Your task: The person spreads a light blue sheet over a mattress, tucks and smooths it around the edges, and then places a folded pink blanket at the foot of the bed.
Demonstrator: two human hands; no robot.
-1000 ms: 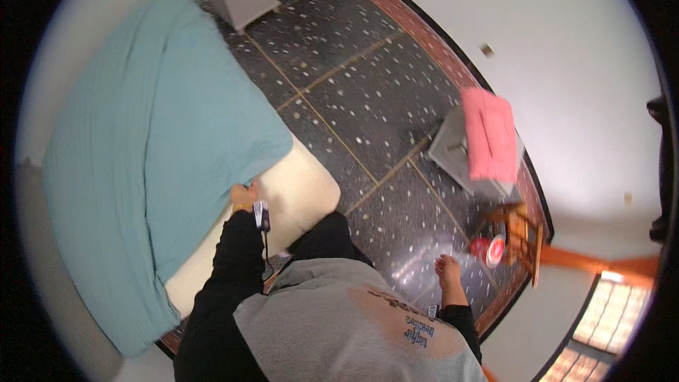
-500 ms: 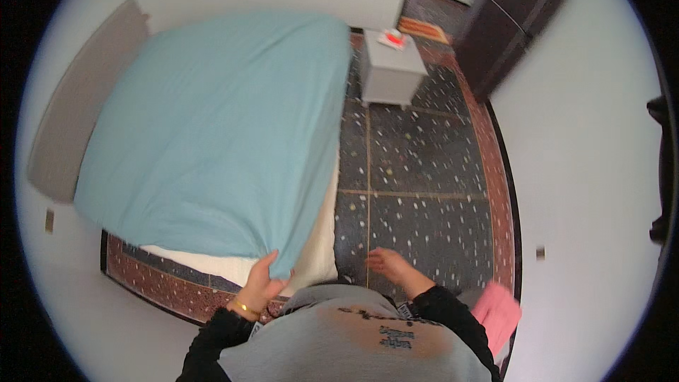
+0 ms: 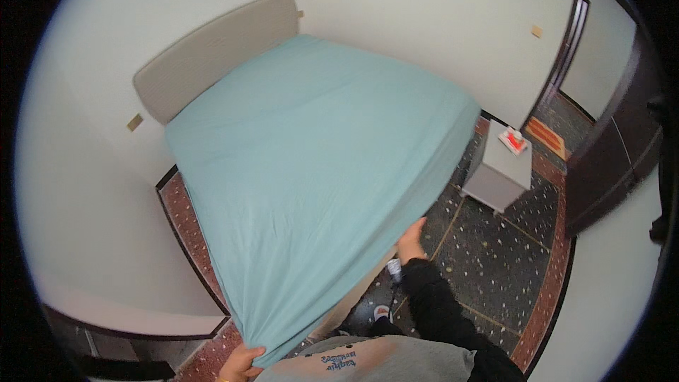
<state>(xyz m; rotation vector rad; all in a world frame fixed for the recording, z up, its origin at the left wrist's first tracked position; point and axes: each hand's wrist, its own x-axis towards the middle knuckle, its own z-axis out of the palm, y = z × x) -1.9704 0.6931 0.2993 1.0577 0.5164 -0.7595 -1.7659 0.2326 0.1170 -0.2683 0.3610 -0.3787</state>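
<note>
A light blue fitted sheet [image 3: 318, 141] covers most of the bed, with creases fanning out from its near corner. My left hand [image 3: 242, 363], at the lower edge of the view, is closed on that gathered corner. My right hand [image 3: 411, 242] is against the sheet's lower edge on the right side of the bed; most of its fingers are hidden, so its grip does not show. Below the sheet, a strip of the cream mattress [image 3: 346, 308] is visible between my hands.
A grey headboard [image 3: 219, 49] stands at the bed's far left end. Right of the bed is a small pale cabinet [image 3: 498, 166] with a red-and-white item [image 3: 514, 141] on top. A dark door [image 3: 615, 163] and an orange mat [image 3: 546, 137] are at the far right. Dark speckled floor [image 3: 488, 262] lies beside the bed.
My left hand has pulled the sheet's corner down over the mattress corner. My right hand has moved from the air to the sheet's side edge. The view has turned.
</note>
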